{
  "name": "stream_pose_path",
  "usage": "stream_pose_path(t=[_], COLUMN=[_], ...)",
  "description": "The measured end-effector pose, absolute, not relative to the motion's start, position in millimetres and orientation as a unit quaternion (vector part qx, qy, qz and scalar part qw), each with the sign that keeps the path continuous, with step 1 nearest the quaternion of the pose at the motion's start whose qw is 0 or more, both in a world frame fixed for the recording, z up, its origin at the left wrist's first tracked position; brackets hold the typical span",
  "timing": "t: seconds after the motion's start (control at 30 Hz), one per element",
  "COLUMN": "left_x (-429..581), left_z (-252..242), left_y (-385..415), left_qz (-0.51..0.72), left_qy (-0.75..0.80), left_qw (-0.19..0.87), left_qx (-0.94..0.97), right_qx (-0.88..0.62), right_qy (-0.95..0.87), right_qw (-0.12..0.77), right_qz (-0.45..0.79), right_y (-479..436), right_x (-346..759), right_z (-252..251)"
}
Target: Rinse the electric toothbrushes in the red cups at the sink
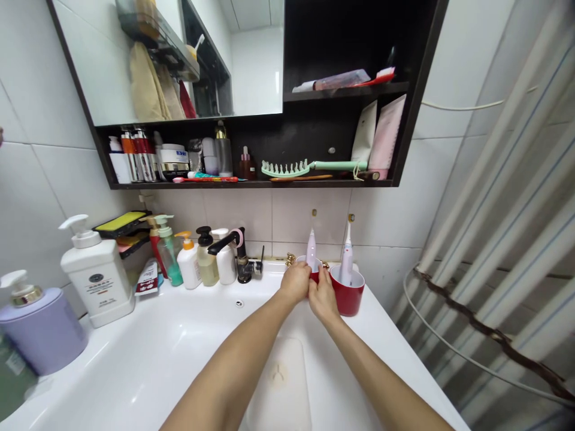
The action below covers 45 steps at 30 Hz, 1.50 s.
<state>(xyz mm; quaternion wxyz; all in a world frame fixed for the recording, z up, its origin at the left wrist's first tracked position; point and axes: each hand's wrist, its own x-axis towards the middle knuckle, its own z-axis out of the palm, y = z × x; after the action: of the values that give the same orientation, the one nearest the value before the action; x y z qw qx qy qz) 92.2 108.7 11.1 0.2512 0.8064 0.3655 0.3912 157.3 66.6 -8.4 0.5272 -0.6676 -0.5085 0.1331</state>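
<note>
Both my hands are around a red cup (315, 276) with a white inside, at the back right of the sink. My left hand (296, 284) closes on its left side, and my right hand (322, 297) on its right side; the two hands hide most of the cup. A pale pink electric toothbrush (311, 246) stands upright in it. Just right of my right hand stands a second red cup (348, 298), holding a white electric toothbrush (347, 257) that leans slightly. Small gold ornaments (290, 259) show behind the cups.
The white sink (179, 353) has a black faucet (242, 263) at its back. Pump bottles (189, 263) line the left rim, with a large white one (96, 275) nearer. A dark cabinet (314, 137) with a green hairbrush (287, 169) hangs above. Curtained folds (507, 239) border the right.
</note>
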Motion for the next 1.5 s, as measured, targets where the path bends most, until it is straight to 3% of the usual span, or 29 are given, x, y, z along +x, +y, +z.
stream_pose_path(t=[0.2,0.3,0.43,0.6,0.7,0.83,1.07,1.33,1.5], left_x=[69,52,34,23,20,19,33,45,42], left_z=[5,13,53,99,104,102,104,56,37], left_y=[90,69,26,-22,-35,-40,-32,-10,-6], left_qz=[0.471,0.515,0.575,0.560,0.549,0.543,0.419,0.364,0.352], left_qy=[0.381,0.409,0.243,0.089,0.067,0.110,0.250,0.365,0.379], left_qw=[0.247,0.373,0.546,0.612,0.631,0.649,0.706,0.688,0.681], left_qx=[0.756,0.655,0.559,0.551,0.544,0.522,0.514,0.511,0.519], right_qx=[-0.638,-0.614,-0.551,-0.328,-0.284,-0.330,-0.476,-0.690,-0.757], right_qy=[-0.519,-0.527,-0.545,-0.573,-0.541,-0.493,-0.469,-0.451,-0.483], right_qw=[0.554,0.568,0.604,0.685,0.702,0.721,0.690,0.562,0.437], right_qz=[0.132,0.149,0.184,0.309,0.366,0.357,0.279,0.065,0.041], right_y=[41,20,-10,-49,-63,-66,-50,-1,7], right_x=[148,143,134,115,106,105,106,177,208], right_z=[-8,1,43,100,108,105,96,54,27])
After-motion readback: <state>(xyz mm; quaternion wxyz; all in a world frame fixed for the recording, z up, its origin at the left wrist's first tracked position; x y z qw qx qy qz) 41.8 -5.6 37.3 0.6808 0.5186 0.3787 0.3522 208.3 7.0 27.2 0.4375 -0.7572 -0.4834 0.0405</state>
